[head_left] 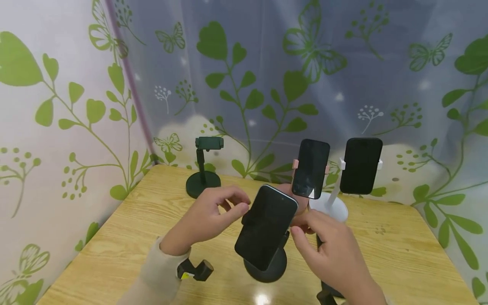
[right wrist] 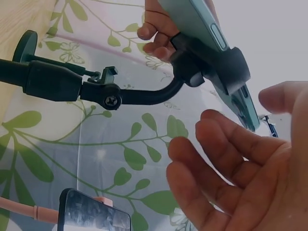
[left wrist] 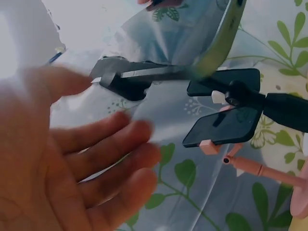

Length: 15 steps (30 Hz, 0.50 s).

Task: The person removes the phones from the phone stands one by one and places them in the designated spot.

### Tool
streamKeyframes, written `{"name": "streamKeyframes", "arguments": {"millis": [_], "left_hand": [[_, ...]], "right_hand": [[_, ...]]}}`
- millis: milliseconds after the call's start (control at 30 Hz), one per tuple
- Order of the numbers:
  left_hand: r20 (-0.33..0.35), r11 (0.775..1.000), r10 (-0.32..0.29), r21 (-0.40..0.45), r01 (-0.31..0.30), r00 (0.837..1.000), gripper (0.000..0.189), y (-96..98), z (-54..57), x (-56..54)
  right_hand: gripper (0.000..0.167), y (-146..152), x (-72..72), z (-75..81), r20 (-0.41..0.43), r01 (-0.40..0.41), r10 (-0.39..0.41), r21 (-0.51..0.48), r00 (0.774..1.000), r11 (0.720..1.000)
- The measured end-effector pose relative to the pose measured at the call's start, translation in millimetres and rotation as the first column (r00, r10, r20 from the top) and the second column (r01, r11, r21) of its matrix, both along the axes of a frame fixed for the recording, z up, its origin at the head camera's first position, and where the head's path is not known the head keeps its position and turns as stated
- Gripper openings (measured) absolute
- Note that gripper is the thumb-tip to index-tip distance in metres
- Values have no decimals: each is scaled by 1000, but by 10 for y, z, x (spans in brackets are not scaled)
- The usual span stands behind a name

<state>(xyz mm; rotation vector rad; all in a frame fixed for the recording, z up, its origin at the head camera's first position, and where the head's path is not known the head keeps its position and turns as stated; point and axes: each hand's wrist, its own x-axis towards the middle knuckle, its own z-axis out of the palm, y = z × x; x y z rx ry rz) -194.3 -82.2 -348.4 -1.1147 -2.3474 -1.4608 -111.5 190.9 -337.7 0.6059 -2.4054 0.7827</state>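
Phone (head_left: pixel 267 226) tilted in holder (right wrist: pixel 231 72) | left hand (head_left: pixel 209 216), right hand (head_left: pixel 333 250) flanking | fingers (right wrist: pixel 204 166) loosely parted

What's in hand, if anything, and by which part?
Left hand and right hand: nothing; a black clamp grips the rectangular teal-backed phone by its sides.

Head view: front phone (head_left: pixel 265 231) hides black stem (right wrist: pixel 53 86), part of pink base (head_left: pixel 303 205).

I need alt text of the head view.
A left hand and right hand flank a dark-screened phone tilted in a black stand on a wooden table. Behind are a dark green stand, a pink stand with a black phone, and a white stand with another.
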Motion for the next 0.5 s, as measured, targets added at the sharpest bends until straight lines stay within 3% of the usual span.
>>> {"name": "streamKeyframes", "arguments": {"millis": [167, 500], "left_hand": [[21, 992, -97, -82, 98, 995, 12, -15, -2, -8], [-24, 992, -107, -76, 105, 994, 10, -16, -6, -5]], "right_hand": [[22, -28, 14, -37, -10, -73, 73, -5, 997, 997], [31, -80, 9, -51, 0, -65, 65, 21, 998, 998]]}}
